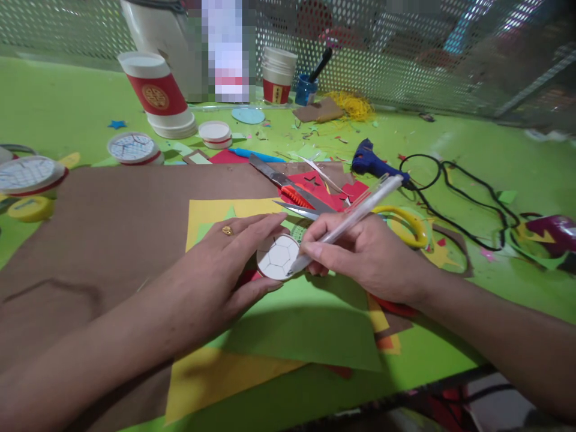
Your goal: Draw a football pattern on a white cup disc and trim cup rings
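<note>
My left hand [234,258], with a ring on one finger, holds a small round white disc [278,257] between thumb and fingers. The disc looks like the cut-off bottom of a paper cup with a red side, and dark lines on it form a football pattern. In my right hand [355,246] is a white pen [355,216], its tip touching the disc's lower right edge. Beneath both hands lie a green sheet [315,330] and a yellow sheet [216,378]. Scissors with yellow handles [411,225] rest just behind my right hand.
A box cutter [294,195] lies on red paper scraps beyond my hands. At the right is a blue glue gun [375,162] with a looping black cord. Paper cups [157,93] stand at the back left, near patterned discs [132,148]. Brown card [112,222] covers the left side.
</note>
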A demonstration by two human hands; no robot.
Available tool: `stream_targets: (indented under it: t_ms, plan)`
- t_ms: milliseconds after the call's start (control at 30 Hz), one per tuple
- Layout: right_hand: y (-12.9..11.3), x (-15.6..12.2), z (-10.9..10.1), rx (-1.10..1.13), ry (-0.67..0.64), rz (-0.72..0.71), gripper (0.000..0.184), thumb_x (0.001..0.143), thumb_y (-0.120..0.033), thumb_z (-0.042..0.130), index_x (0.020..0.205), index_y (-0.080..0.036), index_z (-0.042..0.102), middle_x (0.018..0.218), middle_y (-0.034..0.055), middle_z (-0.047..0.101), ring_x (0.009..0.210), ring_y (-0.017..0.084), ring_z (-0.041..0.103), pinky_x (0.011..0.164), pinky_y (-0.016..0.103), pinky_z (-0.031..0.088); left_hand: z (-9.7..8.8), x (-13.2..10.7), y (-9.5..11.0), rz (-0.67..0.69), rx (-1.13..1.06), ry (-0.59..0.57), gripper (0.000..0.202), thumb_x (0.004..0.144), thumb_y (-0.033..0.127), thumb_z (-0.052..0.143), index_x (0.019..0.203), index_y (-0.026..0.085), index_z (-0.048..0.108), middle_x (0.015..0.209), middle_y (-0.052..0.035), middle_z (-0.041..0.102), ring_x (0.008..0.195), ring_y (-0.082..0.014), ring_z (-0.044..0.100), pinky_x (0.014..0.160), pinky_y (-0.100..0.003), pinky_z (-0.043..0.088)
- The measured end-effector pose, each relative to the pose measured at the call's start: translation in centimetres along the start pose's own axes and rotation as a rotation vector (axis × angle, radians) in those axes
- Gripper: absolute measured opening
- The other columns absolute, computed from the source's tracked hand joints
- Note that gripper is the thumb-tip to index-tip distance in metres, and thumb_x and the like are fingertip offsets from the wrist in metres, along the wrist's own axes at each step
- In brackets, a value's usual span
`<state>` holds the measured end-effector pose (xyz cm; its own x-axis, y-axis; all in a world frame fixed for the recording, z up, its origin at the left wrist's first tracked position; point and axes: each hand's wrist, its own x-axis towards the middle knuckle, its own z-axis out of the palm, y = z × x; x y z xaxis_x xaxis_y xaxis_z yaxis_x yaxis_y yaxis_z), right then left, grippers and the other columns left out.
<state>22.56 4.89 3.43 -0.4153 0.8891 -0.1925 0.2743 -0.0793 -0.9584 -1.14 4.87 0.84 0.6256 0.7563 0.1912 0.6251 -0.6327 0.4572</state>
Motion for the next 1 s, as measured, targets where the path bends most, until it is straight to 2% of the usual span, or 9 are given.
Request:
stream_targets:
  t_ms: [267,433,567,633,733,800,833,933,1000]
  plan:
    - [0.0,0.2,0.0,0.022,-0.003,-0.025,0.009,0.089,-0.024,0.065,0.082,-0.019,0.065,0.064,-0.0016,0.064,0.058,0.013,0.057,0.055,0.026,0.046,0.0,-0.2,-0.1,0.003,0.012,-0.005,0.058,0.101,0.044,0.057,0.152,0.020,0.043,0.146,-0.0146,0.061,0.132,-0.0340,0.058,0.110,-0.048,0.050]
    - [0.1,0.1,0.0,0.160,0.072,-0.084,0.012,0.093,-0.021,0.064,0.081,-0.018,0.066,0.068,-0.0007,0.068,0.063,0.012,0.061,0.063,0.026,0.052,0.0,0.0,-0.2,0.027,0.019,-0.003,0.056,0.103,0.046,0.054,0.151,0.019,0.045,0.149,-0.0141,0.060,0.133,-0.0324,0.058,0.110,-0.047,0.050]
    - [0.6,0.2,0.3,0.270,0.103,-0.094,0.016,0.096,-0.027,0.065,0.083,-0.017,0.068,0.069,-0.0001,0.069,0.065,0.012,0.061,0.063,0.024,0.052,-0.6,-0.2,-0.4,0.086,0.016,-0.042,0.055,0.105,0.039,0.050,0.155,0.019,0.039,0.154,-0.0142,0.057,0.142,-0.0325,0.052,0.115,-0.049,0.048]
    - [0.7,0.2,0.4,0.286,0.098,-0.104,0.017,0.097,-0.028,0.066,0.085,-0.017,0.069,0.070,-0.0002,0.069,0.065,0.011,0.061,0.063,0.024,0.052,-0.9,-0.4,-0.4,0.089,0.013,-0.078,0.062,0.103,0.037,0.052,0.160,0.023,0.031,0.161,-0.0123,0.049,0.147,-0.0329,0.047,0.116,-0.050,0.046]
    - [0.5,0.2,0.4,0.270,0.076,-0.102,0.018,0.098,-0.028,0.066,0.085,-0.016,0.068,0.072,0.0001,0.070,0.065,0.010,0.062,0.064,0.023,0.053,-1.0,-0.6,-0.2,0.029,-0.003,-0.074,0.084,0.094,0.056,0.065,0.162,0.025,0.025,0.166,-0.0143,0.042,0.147,-0.0381,0.046,0.116,-0.054,0.047]
    - [0.3,0.2,0.3,0.257,0.052,-0.094,0.017,0.097,-0.027,0.067,0.084,-0.016,0.068,0.073,0.0007,0.071,0.064,0.010,0.063,0.064,0.023,0.054,-0.7,-0.6,-0.1,-0.025,-0.007,-0.032,0.095,0.086,0.069,0.069,0.160,0.024,0.028,0.160,-0.0181,0.046,0.141,-0.0412,0.052,0.110,-0.055,0.052]
    - [0.2,0.3,0.3,0.249,0.040,-0.090,0.016,0.096,-0.026,0.067,0.085,-0.015,0.068,0.073,0.0009,0.071,0.064,0.010,0.064,0.064,0.023,0.055,-0.4,-0.5,-0.1,-0.048,-0.007,-0.007,0.095,0.085,0.070,0.070,0.159,0.024,0.031,0.155,-0.0189,0.050,0.136,-0.0410,0.056,0.106,-0.055,0.054]
    - [0.2,0.3,0.2,0.221,0.021,-0.089,0.014,0.095,-0.025,0.068,0.085,-0.015,0.069,0.073,0.0015,0.072,0.064,0.011,0.064,0.063,0.023,0.055,0.3,-0.4,-0.3,-0.075,-0.019,0.074,0.081,0.092,0.058,0.068,0.157,0.026,0.033,0.140,-0.0168,0.060,0.122,-0.0367,0.065,0.096,-0.052,0.058]
    - [0.3,0.3,0.2,0.224,0.033,-0.100,0.016,0.095,-0.026,0.068,0.084,-0.015,0.069,0.071,0.0014,0.071,0.062,0.011,0.064,0.062,0.023,0.055,0.5,-0.4,-0.4,-0.067,-0.047,0.097,0.075,0.093,0.048,0.068,0.157,0.028,0.033,0.136,-0.0145,0.063,0.118,-0.0348,0.067,0.094,-0.050,0.059]
